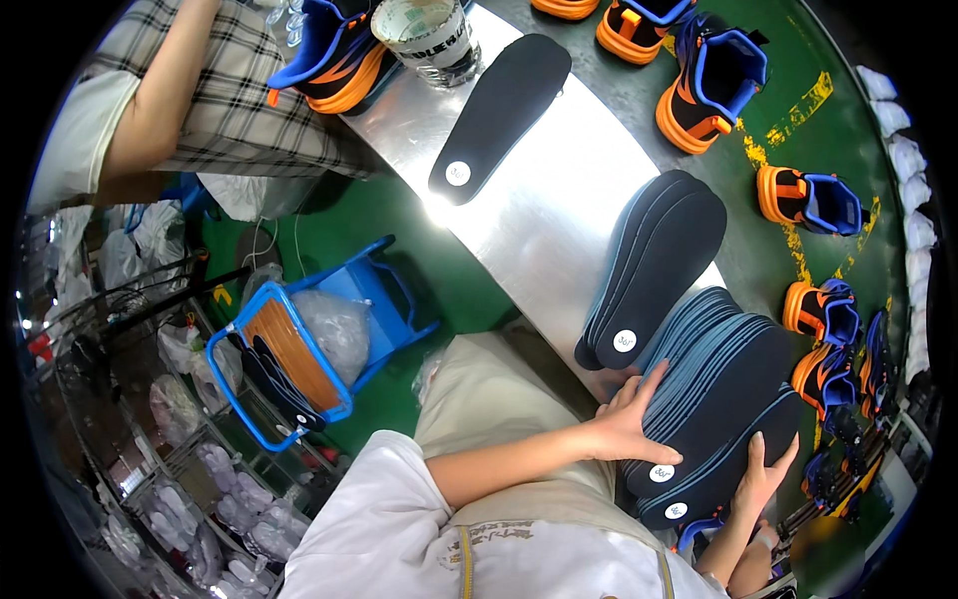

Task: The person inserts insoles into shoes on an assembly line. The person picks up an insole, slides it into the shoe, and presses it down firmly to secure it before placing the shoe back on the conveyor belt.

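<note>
Two thick stacks of dark insoles with blue-grey edges lie side by side at the table's near right end, a round white sticker on each heel. My left hand grips the left insole stack, thumb over its heel and fingers along its side. Around the outer edge of the right insole stack, my right hand has its thumb on top and its fingers to the right. A smaller insole pile rests just beyond them. Farther up the metal table lies a single insole.
A tub stands at the far table end, near a black-and-orange shoe. More shoes line the right side. A blue stool bears insoles and a plastic bag. At upper left, a co-worker in a plaid apron is close by.
</note>
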